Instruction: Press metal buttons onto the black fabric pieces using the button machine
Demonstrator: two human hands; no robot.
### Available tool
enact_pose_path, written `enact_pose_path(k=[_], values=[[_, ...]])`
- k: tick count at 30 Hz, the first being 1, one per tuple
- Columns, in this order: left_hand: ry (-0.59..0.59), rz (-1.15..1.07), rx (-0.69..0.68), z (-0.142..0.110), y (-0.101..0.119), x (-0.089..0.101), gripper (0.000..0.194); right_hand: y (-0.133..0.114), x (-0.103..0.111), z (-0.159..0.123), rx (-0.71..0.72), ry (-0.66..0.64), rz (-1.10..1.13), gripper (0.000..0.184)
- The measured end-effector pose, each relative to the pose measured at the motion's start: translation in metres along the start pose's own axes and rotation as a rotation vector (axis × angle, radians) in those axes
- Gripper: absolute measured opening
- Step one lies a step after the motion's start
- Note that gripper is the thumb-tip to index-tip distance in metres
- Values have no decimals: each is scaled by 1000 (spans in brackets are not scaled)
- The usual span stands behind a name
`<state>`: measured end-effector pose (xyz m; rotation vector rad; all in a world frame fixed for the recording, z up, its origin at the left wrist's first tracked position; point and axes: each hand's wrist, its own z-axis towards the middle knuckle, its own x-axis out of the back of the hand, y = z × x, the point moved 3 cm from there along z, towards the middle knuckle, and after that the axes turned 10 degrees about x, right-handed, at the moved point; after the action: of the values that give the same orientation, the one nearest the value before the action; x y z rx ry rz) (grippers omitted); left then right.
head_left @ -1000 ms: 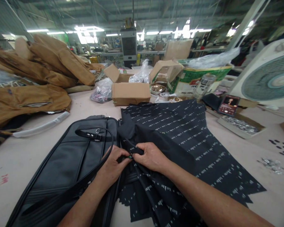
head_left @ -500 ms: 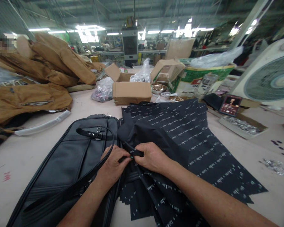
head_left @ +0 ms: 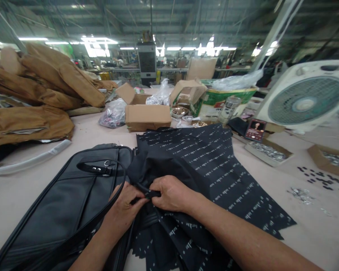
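Note:
A black leather-look bag point(head_left: 64, 195) with a buckled strap lies on the left half of the table. Black lining fabric point(head_left: 223, 169) printed with white lettering spreads out from its right side. At the seam between them, my left hand point(head_left: 127, 205) is closed, thumb and fingers pinching the dark fabric edge; its wrist passes under the bag's strap point(head_left: 121, 192). Right beside it, my right hand point(head_left: 172, 194) grips a folded part of the lining. The fingertips of both hands nearly meet. Whatever small piece may sit between them is hidden.
Brown bags point(head_left: 53, 79) are piled at the left, near a white curved strip point(head_left: 31, 160). Behind the fabric stands an open cardboard box point(head_left: 148, 117). To the right are a fan point(head_left: 305, 99), a phone point(head_left: 255, 130), a tray of metal fittings point(head_left: 267, 152) and loose metal parts point(head_left: 301, 195).
My view has turned a little to the right, so everything appears shifted left. Both hands keep their hold at the seam; a small green spot between the fingertips no longer shows.

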<state>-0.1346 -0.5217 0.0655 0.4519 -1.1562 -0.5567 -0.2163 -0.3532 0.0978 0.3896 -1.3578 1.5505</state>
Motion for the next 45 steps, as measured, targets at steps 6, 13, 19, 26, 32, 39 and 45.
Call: enact_pose_path(k=[6,13,19,26,32,39,45], values=[[-30,33,-57,-4,-10,-4,12,-2,3,3,5,-99,-115,11],[-37,93,-138,-3,-4,-1,13,-1,2,0,-79,-78,24,15],[-37,137,-188,-1,8,2,15,-1,0,0,-94,-60,103,17],[25,138,-140,1,6,0,7,14,-8,-7,-311,43,300,15],[31,177,-131,3,9,1,6,20,-4,-6,-377,-31,438,19],[19,312,-169,3,22,5,5,17,-3,-1,-426,-54,391,37],[81,311,-212,-1,28,7,10,21,-10,3,-569,-2,445,36]])
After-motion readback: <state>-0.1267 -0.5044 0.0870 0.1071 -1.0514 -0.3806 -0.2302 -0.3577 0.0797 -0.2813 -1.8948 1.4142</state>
